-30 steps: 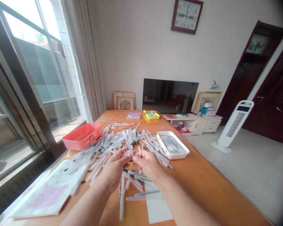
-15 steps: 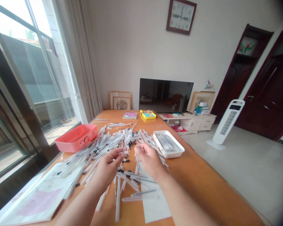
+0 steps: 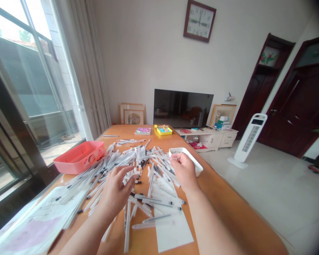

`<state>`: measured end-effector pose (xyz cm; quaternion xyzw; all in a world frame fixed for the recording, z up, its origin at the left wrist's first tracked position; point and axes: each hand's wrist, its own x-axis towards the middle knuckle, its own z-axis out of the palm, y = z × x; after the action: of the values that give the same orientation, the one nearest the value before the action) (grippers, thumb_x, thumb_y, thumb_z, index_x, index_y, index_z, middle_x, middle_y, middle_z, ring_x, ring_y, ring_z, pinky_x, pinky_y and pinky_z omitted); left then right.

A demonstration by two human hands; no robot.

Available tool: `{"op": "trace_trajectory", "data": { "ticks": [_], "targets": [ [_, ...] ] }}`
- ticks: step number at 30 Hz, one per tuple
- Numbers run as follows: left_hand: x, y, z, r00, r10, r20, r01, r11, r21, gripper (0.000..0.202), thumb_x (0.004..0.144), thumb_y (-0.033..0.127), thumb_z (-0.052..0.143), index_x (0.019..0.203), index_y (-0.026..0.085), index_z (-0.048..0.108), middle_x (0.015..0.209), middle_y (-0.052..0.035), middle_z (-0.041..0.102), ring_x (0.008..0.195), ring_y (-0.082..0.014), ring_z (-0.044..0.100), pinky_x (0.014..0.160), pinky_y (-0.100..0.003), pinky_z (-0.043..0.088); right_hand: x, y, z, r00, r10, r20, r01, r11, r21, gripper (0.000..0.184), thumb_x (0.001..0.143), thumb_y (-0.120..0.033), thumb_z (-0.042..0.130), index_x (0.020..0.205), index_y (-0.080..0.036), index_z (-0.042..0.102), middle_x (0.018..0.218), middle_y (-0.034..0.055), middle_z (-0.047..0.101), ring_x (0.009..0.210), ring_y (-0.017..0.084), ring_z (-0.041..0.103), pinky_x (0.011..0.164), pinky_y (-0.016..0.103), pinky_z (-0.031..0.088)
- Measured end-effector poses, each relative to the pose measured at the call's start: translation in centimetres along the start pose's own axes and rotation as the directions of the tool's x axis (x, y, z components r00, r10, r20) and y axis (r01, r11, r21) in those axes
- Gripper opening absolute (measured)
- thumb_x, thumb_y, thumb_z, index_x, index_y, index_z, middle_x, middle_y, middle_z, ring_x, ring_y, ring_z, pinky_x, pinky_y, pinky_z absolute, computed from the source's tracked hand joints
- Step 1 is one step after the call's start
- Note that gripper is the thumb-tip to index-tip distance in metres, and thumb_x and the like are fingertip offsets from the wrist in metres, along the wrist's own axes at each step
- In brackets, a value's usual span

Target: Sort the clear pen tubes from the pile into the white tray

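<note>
My left hand [image 3: 118, 189] hovers over the near part of a heap of clear pen barrels [image 3: 117, 159], its thumb and fingers apart and nothing between them. My right hand [image 3: 184, 170] is closed in a pinch beside the white tray [image 3: 199, 165], partly covering it. From its fingertips a clear pen barrel [image 3: 159, 156] appears to point left above the heap. Several loose barrels with black ends [image 3: 156, 200] lie between my forearms, some across a white sheet of paper [image 3: 174, 233].
A red plastic basket [image 3: 79, 156] stands at the table's left edge, behind a paper booklet [image 3: 42, 216]. Farther back lie a silver pen [image 3: 111, 136], a purple booklet [image 3: 143, 131] and a yellow box [image 3: 163, 130]. A white tower fan [image 3: 251, 140] stands on the floor to the right.
My left hand has opened and let go of the pen barrel it pinched. My right hand has moved right, toward the white tray, with a barrel apparently in its fingers. The view has shifted slightly.
</note>
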<state>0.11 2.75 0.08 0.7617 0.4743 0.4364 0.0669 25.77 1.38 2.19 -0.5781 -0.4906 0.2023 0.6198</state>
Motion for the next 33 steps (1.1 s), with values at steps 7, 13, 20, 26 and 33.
{"op": "trace_trajectory", "data": {
  "ticks": [7,13,20,26,33],
  "targets": [
    [0.0,-0.6,0.2,0.998,-0.040,0.042,0.039,0.999,0.015,0.031,0.089,0.047,0.057,0.104,0.025,0.072,0.109,-0.0090,0.067,0.103,-0.0275,0.060,0.092,-0.039,0.044,2.9,2.9,-5.0,0.901,0.017,-0.433,-0.272,0.799,-0.536,0.025,0.079,-0.036,0.055,0.095,-0.022,0.068,0.087,0.0099,0.070,0.085,0.027,0.060,0.072,0.035,0.039],
    [0.1,-1.0,0.3,0.996,-0.064,0.057,0.063,0.998,0.021,0.034,0.088,0.050,0.056,0.102,0.024,0.073,0.108,-0.0086,0.068,0.101,-0.0265,0.061,0.093,-0.039,0.045,2.9,3.7,-4.7,0.927,0.105,-0.361,-0.344,0.624,-0.701,0.020,0.081,-0.032,0.054,0.090,-0.025,0.071,0.092,0.0101,0.071,0.097,0.033,0.057,0.080,0.043,0.037],
    [0.1,-1.1,0.2,0.993,-0.108,0.056,0.108,0.994,0.005,0.035,0.088,0.052,0.055,0.102,0.025,0.073,0.107,-0.0069,0.068,0.100,-0.0249,0.062,0.089,-0.037,0.047,3.2,4.1,-4.2,0.949,0.149,-0.279,-0.314,0.558,-0.768,0.028,0.086,-0.031,0.049,0.094,-0.029,0.075,0.103,0.0085,0.070,0.107,0.034,0.050,0.084,0.046,0.035],
    [0.2,-0.8,-0.1,0.989,-0.137,0.048,0.137,0.991,0.002,0.036,0.087,0.052,0.055,0.101,0.023,0.073,0.104,-0.0067,0.069,0.090,-0.0227,0.063,0.084,-0.035,0.048,2.9,4.3,-4.1,0.966,0.134,-0.219,-0.256,0.559,-0.789,0.028,0.085,-0.031,0.049,0.091,-0.032,0.076,0.109,0.0065,0.068,0.107,0.034,0.048,0.084,0.049,0.033],
    [0.3,-1.3,-0.4,0.980,-0.191,0.051,0.192,0.981,-0.011,0.036,0.087,0.049,0.055,0.102,0.022,0.073,0.102,-0.0062,0.071,0.087,-0.0220,0.064,0.081,-0.034,0.048,2.4,3.5,-3.7,0.966,-0.071,-0.247,-0.144,0.646,-0.749,0.028,0.086,-0.033,0.052,0.103,-0.026,0.072,0.109,0.0090,0.068,0.107,0.032,0.048,0.088,0.044,0.034]
  ]
}}
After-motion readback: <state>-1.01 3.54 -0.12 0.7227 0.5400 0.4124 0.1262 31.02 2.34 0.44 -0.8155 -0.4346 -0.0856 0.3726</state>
